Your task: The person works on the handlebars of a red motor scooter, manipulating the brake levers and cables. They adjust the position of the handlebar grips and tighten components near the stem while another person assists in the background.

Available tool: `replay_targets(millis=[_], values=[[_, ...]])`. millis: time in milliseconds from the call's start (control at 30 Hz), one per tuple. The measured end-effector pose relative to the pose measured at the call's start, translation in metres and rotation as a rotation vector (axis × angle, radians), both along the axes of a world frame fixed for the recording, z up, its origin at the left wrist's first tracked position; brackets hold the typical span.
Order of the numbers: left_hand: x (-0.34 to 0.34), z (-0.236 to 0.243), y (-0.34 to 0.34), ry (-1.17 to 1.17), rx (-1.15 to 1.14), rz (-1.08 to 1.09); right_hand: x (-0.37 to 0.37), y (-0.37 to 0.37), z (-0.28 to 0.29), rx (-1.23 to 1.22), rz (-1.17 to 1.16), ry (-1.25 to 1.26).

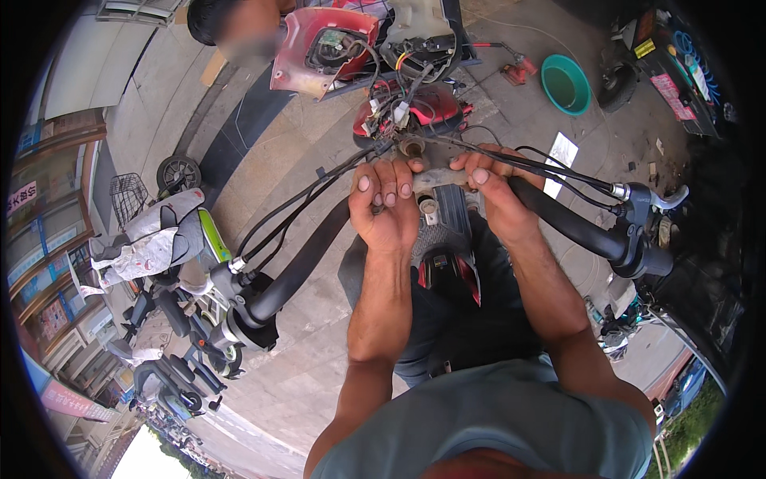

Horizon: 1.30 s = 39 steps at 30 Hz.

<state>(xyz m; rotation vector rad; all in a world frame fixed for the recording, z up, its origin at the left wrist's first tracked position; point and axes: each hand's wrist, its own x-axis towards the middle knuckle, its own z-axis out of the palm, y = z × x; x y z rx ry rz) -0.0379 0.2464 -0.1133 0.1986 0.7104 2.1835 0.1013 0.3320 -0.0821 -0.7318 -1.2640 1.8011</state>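
A black scooter handlebar (309,257) spans the view, its two arms bending down toward the outer ends. Close to its middle, my left hand (384,203) is wrapped around the bar with its fingertips showing. My right hand (504,195) grips the bar on the other side of the centre. Between them sits a worn metal steering stem (412,148). Black cables (542,164) run from the levers toward the middle. Just beyond my hands, loose wires and white connectors (399,112) hang over a red scooter body part (435,108).
A person (239,32) is at the upper left beside a detached red panel (323,52). A green basin (566,85) and a tyre (617,88) lie at the upper right. Parked scooters (171,363) line the left. Below the bar is a dark footboard (453,215).
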Motion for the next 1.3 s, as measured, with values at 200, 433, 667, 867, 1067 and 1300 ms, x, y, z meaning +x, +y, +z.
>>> replay_targets(millis=[200, 433, 667, 867, 1067, 1300], values=[[0.005, 0.003, -0.005, -0.013, -0.019, 0.044, -0.004, 0.009, -0.001, 0.172, 0.072, 0.036], [-0.012, 0.011, -0.001, -0.004, -0.032, -0.133, 0.013, -0.028, -0.01, 0.184, -0.078, 0.098], [0.005, 0.012, -0.007, -0.057, -0.012, -0.004, 0.011, 0.003, 0.016, 0.049, 0.064, -0.091], [0.003, 0.01, -0.011, -0.096, -0.007, 0.009, 0.008, -0.004, 0.008, 0.095, 0.074, -0.034], [-0.013, 0.023, -0.003, -0.05, -0.052, -0.174, 0.014, -0.028, 0.004, 0.229, -0.054, 0.089], [-0.002, 0.012, -0.008, -0.084, -0.026, -0.084, 0.014, -0.004, 0.0, 0.111, 0.019, -0.005]])
